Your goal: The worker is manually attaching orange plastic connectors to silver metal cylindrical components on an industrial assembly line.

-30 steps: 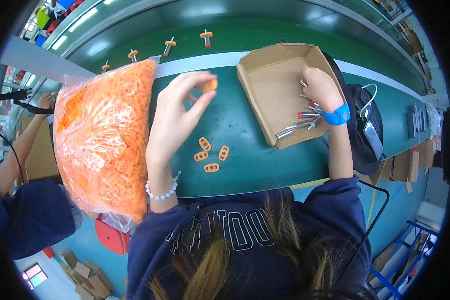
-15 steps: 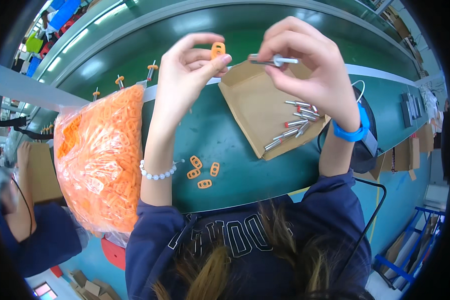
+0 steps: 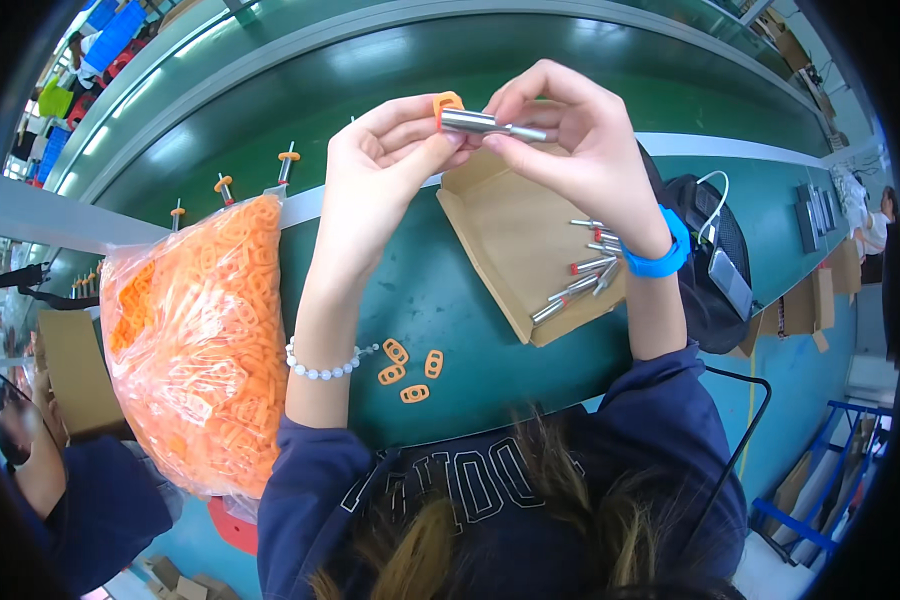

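My left hand [image 3: 385, 160] pinches a small orange oval plastic tab [image 3: 447, 101] between thumb and fingers. In my right hand [image 3: 575, 140] is a silver metal cylinder [image 3: 473, 121] with a thin rod at its right end, held level. Its red-tipped left end is against or just in front of the tab; I cannot tell whether it passes through the hole. Both hands are raised above the far side of the bench, close together. Below my left hand several loose orange tabs [image 3: 434, 364] lie on the green bench [image 3: 490, 385].
A cardboard tray [image 3: 490, 235] with several metal cylinders [image 3: 570, 295] sits under my right forearm. To the left bulges a clear bag of orange tabs [image 3: 195, 340]. Assembled pieces [image 3: 287, 163] stand upright behind it. At right is a black bag [image 3: 705, 215]. Another person's arm [image 3: 45, 470] shows far left.
My hands have come together, and the cylinder has moved left to the orange tab. The cylinder's thin rod still points right. The view has shifted slightly.
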Demonstrator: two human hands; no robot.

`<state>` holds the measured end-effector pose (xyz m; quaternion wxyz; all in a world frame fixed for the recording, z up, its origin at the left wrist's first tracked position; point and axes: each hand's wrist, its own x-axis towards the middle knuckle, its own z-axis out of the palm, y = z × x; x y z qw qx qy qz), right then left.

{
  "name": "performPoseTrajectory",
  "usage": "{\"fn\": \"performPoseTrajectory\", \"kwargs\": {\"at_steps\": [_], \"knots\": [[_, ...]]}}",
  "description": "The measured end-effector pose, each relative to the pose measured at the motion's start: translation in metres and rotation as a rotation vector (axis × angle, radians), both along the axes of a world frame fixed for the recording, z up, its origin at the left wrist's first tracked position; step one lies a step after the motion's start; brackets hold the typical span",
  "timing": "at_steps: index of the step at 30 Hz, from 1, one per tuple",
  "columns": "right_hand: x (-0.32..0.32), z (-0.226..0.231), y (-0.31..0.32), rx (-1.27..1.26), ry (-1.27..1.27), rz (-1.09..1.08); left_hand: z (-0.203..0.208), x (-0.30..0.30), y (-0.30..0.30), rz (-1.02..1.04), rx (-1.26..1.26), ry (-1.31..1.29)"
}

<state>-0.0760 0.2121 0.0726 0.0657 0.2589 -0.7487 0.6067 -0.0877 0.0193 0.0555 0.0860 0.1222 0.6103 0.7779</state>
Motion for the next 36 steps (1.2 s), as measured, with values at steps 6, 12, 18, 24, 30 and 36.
{"fn": "performPoseTrajectory", "kwargs": {"at_steps": [6, 12, 18, 24, 30, 36], "knots": [[-0.006, -0.003, -0.003, 0.311, 0.345, -0.15, -0.001, 0.002, 0.001, 0.118, -0.125, 0.123], [-0.005, -0.008, -0.007, 0.474, 0.573, -0.269, 0.001, 0.008, 0.007, 0.147, -0.177, 0.167], [0.001, -0.004, -0.006, 0.256, 0.454, -0.309, 0.002, 0.006, 0.005, 0.105, -0.14, 0.106], [0.006, -0.002, -0.009, 0.097, 0.547, -0.269, 0.001, 0.0, -0.001, 0.049, -0.076, 0.085], [0.003, -0.001, -0.013, 0.238, 0.713, -0.283, 0.001, 0.0, -0.001, 0.014, -0.065, 0.093], [0.009, 0.0, -0.013, 0.303, 0.721, -0.342, -0.001, -0.001, -0.002, 0.048, -0.105, 0.11]]}}
